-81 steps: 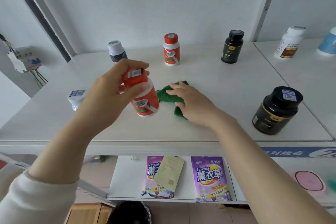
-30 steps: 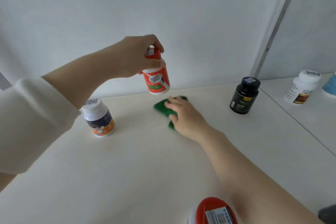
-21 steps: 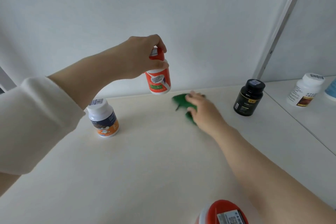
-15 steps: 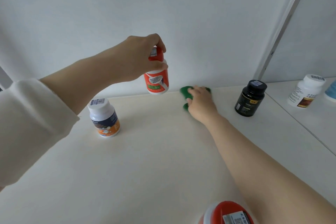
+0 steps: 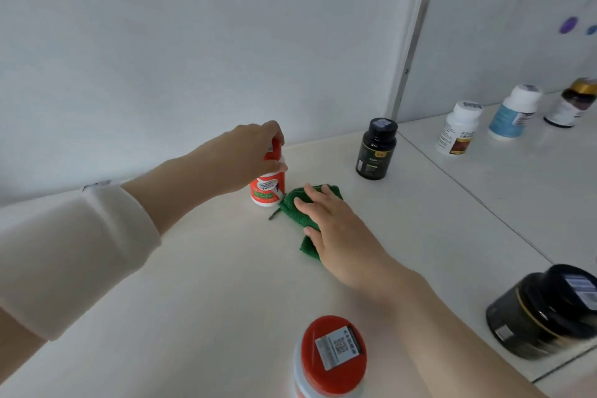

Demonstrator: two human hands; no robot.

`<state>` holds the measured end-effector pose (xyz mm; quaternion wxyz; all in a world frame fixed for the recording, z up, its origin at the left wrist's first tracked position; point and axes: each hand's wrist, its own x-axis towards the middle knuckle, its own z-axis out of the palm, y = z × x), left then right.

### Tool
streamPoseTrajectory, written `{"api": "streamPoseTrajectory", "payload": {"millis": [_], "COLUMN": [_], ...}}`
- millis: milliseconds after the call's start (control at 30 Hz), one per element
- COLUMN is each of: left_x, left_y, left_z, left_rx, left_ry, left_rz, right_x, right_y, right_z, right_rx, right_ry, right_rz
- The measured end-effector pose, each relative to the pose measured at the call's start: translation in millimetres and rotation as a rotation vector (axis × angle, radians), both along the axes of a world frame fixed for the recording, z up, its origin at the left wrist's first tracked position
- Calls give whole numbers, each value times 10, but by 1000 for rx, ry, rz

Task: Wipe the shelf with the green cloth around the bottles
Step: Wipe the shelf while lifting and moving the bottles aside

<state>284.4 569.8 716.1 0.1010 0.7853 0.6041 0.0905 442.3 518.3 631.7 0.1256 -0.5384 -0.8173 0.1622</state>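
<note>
Clock bearings are taken from the green cloth [image 5: 295,215], with 12 toward the back wall. Far left: a white sleeve [image 5: 74,255] comes in across the cream shelf [image 5: 193,300] from about 8 o'clock. The left hand [image 5: 239,158] is at 10 o'clock, fingers and thumb curled round the red cap of the red-and-white bottle [image 5: 268,187], clamped on it from above. The bottle is upright and its base appears to sit on the shelf. The cloth's left edge is just beside the base; contact cannot be told. Centre: the cloth is bunched and lies mid-shelf, nearer the wall than the front edge. The right hand [image 5: 336,233] lies on it palm down, fingers straight and slightly spread, pressing it to the surface; the forearm runs off toward 5 o'clock. A second red-capped bottle [image 5: 332,355] stands at 6 o'clock, near the front edge and well apart from the cloth. A slim black bottle [image 5: 376,150] stands upright at 1 o'clock, near the wall. Right: a wide black jar [image 5: 546,313] is at 4 o'clock, by the shelf seam. Past the metal upright [image 5: 416,32], on the adjoining shelf at 2 o'clock, stand a white bottle [image 5: 458,129], a blue-labelled bottle [image 5: 515,113] and a gold-capped bottle [image 5: 573,103].
</note>
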Motion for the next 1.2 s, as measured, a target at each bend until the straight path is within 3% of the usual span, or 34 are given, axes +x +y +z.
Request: {"api": "streamPoseTrajectory", "payload": {"millis": [367, 567, 800, 933, 1033, 1200], "left_x": [291, 324, 366, 409, 476, 801], "left_y": [15, 45, 83, 86, 45, 18], "left_z": [-40, -36, -28, -20, -14, 247], "left_rx": [23, 20, 36, -21, -51, 156], "left_ry": [-32, -1, 46, -24, -13, 0], "left_rz": [-50, -20, 74, 168, 259, 293], "right_x": [122, 119, 370, 515, 567, 618], "right_y": [-13, 70, 117, 244, 308, 288], "right_z": [147, 420, 731, 763, 630, 388], "right_rx": [-167, -374, -396, -343, -283, -225], "right_ry": [-101, -460, -756, -740, -619, -396], "right_rz": [-87, 14, 281, 372, 448, 515]}}
